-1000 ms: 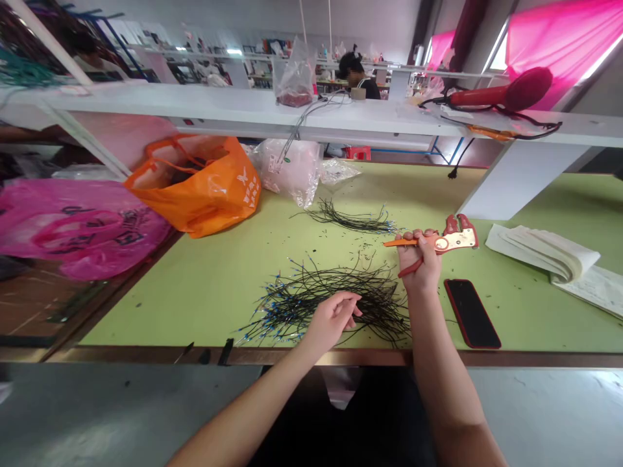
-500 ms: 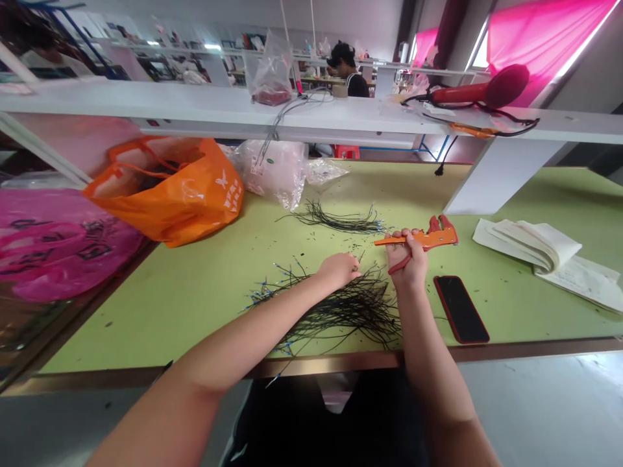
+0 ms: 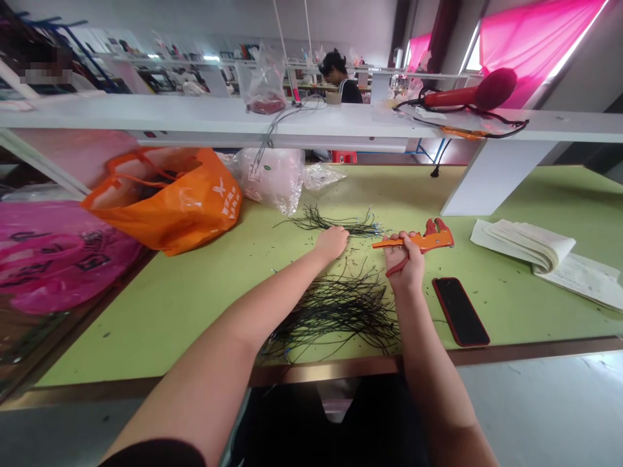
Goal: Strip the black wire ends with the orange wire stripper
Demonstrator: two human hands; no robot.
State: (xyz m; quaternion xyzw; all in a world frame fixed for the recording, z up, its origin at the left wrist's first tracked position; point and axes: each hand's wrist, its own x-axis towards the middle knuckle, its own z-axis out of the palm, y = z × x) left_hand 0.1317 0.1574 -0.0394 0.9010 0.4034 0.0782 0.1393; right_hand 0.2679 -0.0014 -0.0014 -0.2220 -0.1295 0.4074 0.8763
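Note:
My left hand [image 3: 333, 242] is at the front edge of the smaller bundle of black wires [image 3: 357, 227], its fingers bent and pressed together; what they hold, if anything, is hidden. My right hand [image 3: 406, 261] is wrapped round an orange and red wire stripper [image 3: 435, 240], whose jaws point right. The larger pile of black wires [image 3: 341, 311] lies near the table's front edge, partly under my left forearm. Blue tips show at the right end of the smaller bundle. Small dark scraps are scattered between the two groups.
A phone [image 3: 461, 311] and folded papers [image 3: 528, 243] lie to the right. An orange bag [image 3: 180, 207], a pink bag [image 3: 63, 250] and clear plastic bags [image 3: 275, 178] are at the left and back. A shelf [image 3: 195, 117] spans the table; a person [image 3: 348, 87] sits beyond.
My left hand has moved away from the larger wire pile, forward to the smaller bundle. My right hand still holds the wire stripper in nearly the same place.

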